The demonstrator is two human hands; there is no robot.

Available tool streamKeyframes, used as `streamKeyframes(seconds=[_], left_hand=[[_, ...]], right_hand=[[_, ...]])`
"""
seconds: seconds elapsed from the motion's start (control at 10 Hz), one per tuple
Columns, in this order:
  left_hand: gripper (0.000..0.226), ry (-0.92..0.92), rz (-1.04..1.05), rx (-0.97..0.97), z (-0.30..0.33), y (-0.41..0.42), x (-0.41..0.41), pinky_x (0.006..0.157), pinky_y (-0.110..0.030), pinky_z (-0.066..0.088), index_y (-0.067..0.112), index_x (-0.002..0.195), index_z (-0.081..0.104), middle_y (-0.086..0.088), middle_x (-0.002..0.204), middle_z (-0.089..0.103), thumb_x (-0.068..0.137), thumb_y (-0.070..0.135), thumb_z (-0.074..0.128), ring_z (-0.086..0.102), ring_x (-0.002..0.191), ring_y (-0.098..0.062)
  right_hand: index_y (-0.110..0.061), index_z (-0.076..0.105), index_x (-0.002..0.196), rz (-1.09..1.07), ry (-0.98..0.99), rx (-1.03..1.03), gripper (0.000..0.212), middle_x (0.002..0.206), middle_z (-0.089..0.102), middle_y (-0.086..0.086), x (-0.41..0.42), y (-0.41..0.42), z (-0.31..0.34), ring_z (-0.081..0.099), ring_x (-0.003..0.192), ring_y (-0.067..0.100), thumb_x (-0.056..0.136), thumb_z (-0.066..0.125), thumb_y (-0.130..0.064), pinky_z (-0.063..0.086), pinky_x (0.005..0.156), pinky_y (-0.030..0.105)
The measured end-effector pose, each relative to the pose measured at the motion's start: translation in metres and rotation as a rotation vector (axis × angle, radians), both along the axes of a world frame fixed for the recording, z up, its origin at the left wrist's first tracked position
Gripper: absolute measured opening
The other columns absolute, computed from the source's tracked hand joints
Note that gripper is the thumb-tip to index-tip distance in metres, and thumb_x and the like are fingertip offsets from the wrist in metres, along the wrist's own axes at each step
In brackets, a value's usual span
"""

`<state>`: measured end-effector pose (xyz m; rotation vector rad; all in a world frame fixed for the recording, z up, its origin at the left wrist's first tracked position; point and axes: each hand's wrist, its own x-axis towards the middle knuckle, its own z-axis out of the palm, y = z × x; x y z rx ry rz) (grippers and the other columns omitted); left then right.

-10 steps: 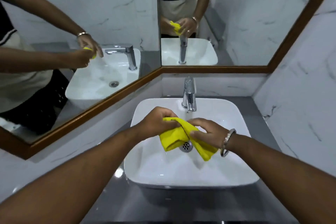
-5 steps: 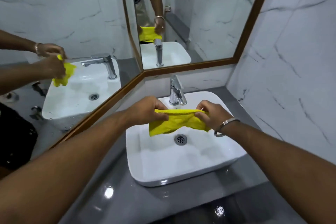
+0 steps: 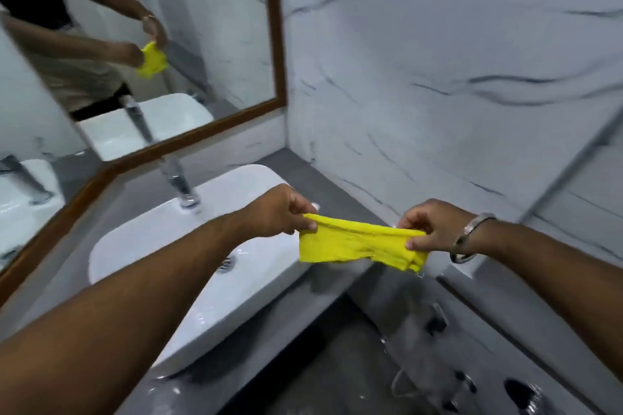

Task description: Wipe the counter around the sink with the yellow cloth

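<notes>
1. The yellow cloth, bunched over the basin a second ago, is now stretched flat between left hand and right hand, each pinching an end.
2. It has moved off the sink and hangs above the bench beneath the right hand, so wiping looks about to start.

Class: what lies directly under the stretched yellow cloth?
Under the yellow cloth show the sink rim's right edge and grey counter. What the cloth itself covers stays hidden.

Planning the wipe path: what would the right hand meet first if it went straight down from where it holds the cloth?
Probably the grey counter beside the sink, near its front edge. The right hand holds the yellow cloth above it; depth is unclear.
</notes>
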<state>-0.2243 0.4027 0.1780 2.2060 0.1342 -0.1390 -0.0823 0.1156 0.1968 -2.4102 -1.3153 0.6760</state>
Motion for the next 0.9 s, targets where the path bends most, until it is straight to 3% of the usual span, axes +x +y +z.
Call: streamKeyframes(seconds=[0.1,0.2,0.3,0.5,0.6,0.7,0.8,0.9], left_hand=[[0.007,0.025,-0.105,-0.01,-0.004,-0.069,0.039,0.048,-0.013,0.042,0.008,0.086,0.074,0.015,0.049,0.062,0.08,0.011,0.077,0.051,0.046,0.002],[0.003,0.05,-0.237,-0.023,-0.014,-0.161,0.087,0.05,-0.014,0.042,0.013,0.083,0.075,0.012,0.051,0.061,0.081,0.013,0.076,0.052,0.048,0.003],[0.009,-0.001,-0.36,0.048,-0.031,-0.22,0.118,0.055,-0.014,0.043,0.012,0.089,0.075,0.01,0.061,0.064,0.082,0.019,0.074,0.055,0.055,0.004],[0.023,-0.067,-0.518,0.257,-0.105,-0.332,0.178,0.063,-0.028,0.04,0.008,0.091,0.069,-0.008,0.082,0.068,0.087,0.026,0.056,0.058,0.071,-0.017],[0.018,0.023,-0.545,0.392,-0.147,-0.363,0.207,0.067,-0.027,0.036,0.003,0.097,0.069,-0.017,0.093,0.07,0.09,0.016,0.058,0.063,0.086,-0.029],[0.019,0.061,-0.482,0.424,-0.167,-0.377,0.23,0.071,-0.025,0.035,0.003,0.102,0.07,-0.018,0.106,0.07,0.091,0.009,0.056,0.063,0.101,-0.032],[0.025,-0.057,-0.353,0.483,-0.181,-0.392,0.242,0.087,-0.029,0.04,0.009,0.113,0.064,-0.015,0.123,0.064,0.095,0.011,0.047,0.057,0.114,-0.032],[0.034,-0.078,-0.37,0.529,-0.18,-0.394,0.221,0.097,-0.033,0.041,0.015,0.127,0.054,-0.011,0.135,0.056,0.093,0.019,0.051,0.052,0.122,-0.03]], right_hand=[[-0.023,0.064,0.087,-0.11,-0.009,-0.023,0.018,0.075,0.062,-0.01,0.008,-0.077,-0.006,0.057,0.068,0.003,0.069,0.066,-0.025,0.039,0.056,0.009],[-0.022,0.061,0.089,-0.305,-0.011,-0.065,0.014,0.08,0.059,-0.003,0.015,-0.18,-0.017,0.053,0.074,0.017,0.075,0.059,-0.024,0.037,0.058,0.023],[-0.03,0.053,0.081,-0.464,0.047,-0.015,0.018,0.076,0.057,-0.005,0.02,-0.245,-0.032,0.052,0.072,0.019,0.064,0.049,-0.034,0.036,0.057,0.024],[-0.019,0.061,0.094,-0.852,0.158,0.109,0.02,0.08,0.06,0.0,0.036,-0.343,-0.112,0.057,0.07,0.021,0.074,0.059,-0.013,0.042,0.049,0.018],[-0.013,0.064,0.094,-1.03,0.243,0.096,0.019,0.091,0.066,0.013,0.049,-0.361,-0.173,0.063,0.077,0.026,0.077,0.066,-0.003,0.048,0.057,0.025],[-0.008,0.065,0.098,-1.146,0.203,0.123,0.021,0.098,0.067,0.016,0.061,-0.365,-0.207,0.063,0.093,0.034,0.077,0.067,-0.005,0.046,0.073,0.029],[-0.009,0.057,0.118,-1.271,-0.052,0.107,0.037,0.123,0.06,0.019,0.059,-0.356,-0.225,0.056,0.114,0.035,0.081,0.055,-0.007,0.045,0.096,0.039],[-0.018,0.04,0.137,-1.161,-0.25,-0.16,0.052,0.147,0.04,0.015,0.037,-0.342,-0.218,0.04,0.132,0.032,0.086,0.048,-0.013,0.033,0.107,0.047]])
